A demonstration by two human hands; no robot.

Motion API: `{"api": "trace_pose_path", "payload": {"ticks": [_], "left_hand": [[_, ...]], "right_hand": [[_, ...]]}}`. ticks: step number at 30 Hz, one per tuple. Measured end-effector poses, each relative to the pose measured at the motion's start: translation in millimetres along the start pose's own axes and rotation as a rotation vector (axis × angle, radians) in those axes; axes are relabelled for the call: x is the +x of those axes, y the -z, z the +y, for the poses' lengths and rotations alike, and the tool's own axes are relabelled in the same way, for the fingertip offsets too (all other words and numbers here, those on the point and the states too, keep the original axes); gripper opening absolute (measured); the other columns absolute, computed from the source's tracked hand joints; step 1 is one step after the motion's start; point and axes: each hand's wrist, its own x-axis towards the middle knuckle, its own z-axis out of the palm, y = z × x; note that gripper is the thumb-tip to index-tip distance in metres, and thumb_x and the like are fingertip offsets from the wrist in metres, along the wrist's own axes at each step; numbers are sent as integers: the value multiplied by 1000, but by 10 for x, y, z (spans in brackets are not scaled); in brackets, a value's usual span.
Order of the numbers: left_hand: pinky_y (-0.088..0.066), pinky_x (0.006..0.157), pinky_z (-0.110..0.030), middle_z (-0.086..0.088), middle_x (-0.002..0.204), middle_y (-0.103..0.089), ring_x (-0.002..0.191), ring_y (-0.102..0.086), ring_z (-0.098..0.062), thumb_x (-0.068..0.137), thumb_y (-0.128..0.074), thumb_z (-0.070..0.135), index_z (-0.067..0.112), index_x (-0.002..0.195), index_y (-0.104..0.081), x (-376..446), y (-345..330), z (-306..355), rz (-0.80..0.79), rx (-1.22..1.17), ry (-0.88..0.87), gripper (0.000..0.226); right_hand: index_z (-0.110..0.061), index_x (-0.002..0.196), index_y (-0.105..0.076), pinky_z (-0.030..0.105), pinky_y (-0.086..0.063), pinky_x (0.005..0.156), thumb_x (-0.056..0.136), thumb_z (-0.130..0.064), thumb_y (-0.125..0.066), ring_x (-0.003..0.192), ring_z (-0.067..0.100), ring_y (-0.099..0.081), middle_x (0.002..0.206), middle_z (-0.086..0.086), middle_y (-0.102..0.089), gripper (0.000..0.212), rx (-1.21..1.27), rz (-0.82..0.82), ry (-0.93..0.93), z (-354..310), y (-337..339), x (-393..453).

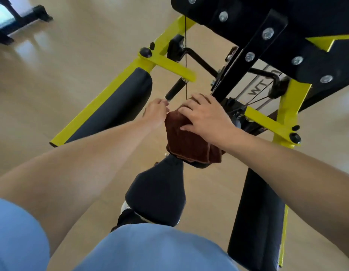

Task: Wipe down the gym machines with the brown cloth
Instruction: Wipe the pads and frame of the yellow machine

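Note:
A brown cloth (pixel 187 139) is draped over the far end of the machine's black padded seat (pixel 158 194). My right hand (pixel 205 116) lies flat on top of the cloth, fingers spread, pressing it down. My left hand (pixel 156 112) is curled at the cloth's left edge, just under a black handle grip (pixel 175 89); its fingers seem to pinch the cloth edge, though the contact is partly hidden. The yellow frame of the gym machine (pixel 167 64) surrounds both hands.
Black arm pads run along the yellow bars at left (pixel 113 102) and right (pixel 257 216). A black bolted plate (pixel 267 34) hangs overhead at top right, with a thin cable (pixel 186 55) dropping beside the hands. Other dark equipment (pixel 23 16) stands at top left on the wood floor.

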Motion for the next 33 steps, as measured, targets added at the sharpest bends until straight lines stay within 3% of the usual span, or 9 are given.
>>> {"api": "trace_pose_path", "payload": {"ticks": [5, 10, 13, 15, 20, 24, 26, 30, 33], "left_hand": [[-47, 100, -40, -14, 124, -66, 116, -61, -33, 106, -35, 36, 8, 126, -62, 182, 101, -67, -55, -29, 72, 44], [-41, 107, -44, -9, 131, -62, 122, -55, -30, 106, -27, 47, 12, 135, -55, 202, 124, -267, -73, 3, 226, 54], [-43, 104, -40, -11, 130, -62, 122, -57, -32, 105, -28, 47, 11, 134, -57, 190, 173, -320, -112, -40, 212, 55], [-46, 91, -34, -8, 121, -67, 113, -63, -26, 106, -32, 41, 11, 122, -64, 152, 194, -192, -101, -113, 89, 46], [-48, 73, -19, -6, 99, -74, 85, -66, -14, 107, -36, 31, 9, 99, -67, 118, 127, 533, -81, -334, -207, 39], [-45, 57, -10, -9, 92, -68, 78, -63, -14, 108, -35, 33, 11, 86, -63, 60, -150, 964, -193, -232, -346, 42], [-46, 62, -12, -5, 88, -70, 74, -63, -11, 107, -38, 34, 17, 78, -63, 1, -299, 1016, -256, -127, -408, 43], [-53, 91, -40, 7, 86, -73, 89, -68, -13, 102, -41, 45, 25, 80, -68, -136, -576, 974, -337, 251, -548, 40], [-46, 101, -43, 0, 100, -74, 103, -65, -19, 104, -36, 46, 17, 95, -73, -304, -683, 1018, -389, 479, -591, 48]], "right_hand": [[-12, 126, -65, 69, -30, 108, 90, -68, -58, 125, 41, -53, 124, 14, -66, 67, -416, -368, 3, -435, 78, 405], [-12, 112, -70, 76, -27, 102, 92, -45, -64, 116, 48, -58, 115, 23, -68, 40, -687, -591, 244, -922, -324, 472], [-13, 118, -71, 57, -37, 102, 97, -37, -60, 112, 39, -61, 118, 16, -69, 34, -617, -488, 307, -900, -402, 439], [-12, 117, -72, 49, -38, 102, 100, -33, -57, 109, 35, -61, 117, 13, -71, 30, -525, -416, 268, -813, -350, 390], [-11, 127, -67, 49, -37, 108, 99, -22, -52, 127, 37, -53, 133, 13, -64, 34, -249, -16, 143, -364, 7, 45], [-23, 144, -57, 47, -48, 104, 98, -37, -49, 134, 28, -56, 147, 3, -59, 49, 114, 172, -309, 33, -17, -424], [-23, 145, -58, 50, -46, 110, 100, -47, -51, 140, 25, -51, 148, -1, -58, 51, 411, 257, -561, 57, -195, -724], [-30, 154, -45, 38, -41, 112, 101, -14, -61, 152, 15, -30, 163, -11, -35, 58, 748, 428, -804, -292, -389, -1172], [-56, 153, -28, 37, -48, 109, 107, -22, -50, 141, 13, -45, 158, -22, -40, 62, 1128, 531, -1102, -583, -435, -1175]]}}
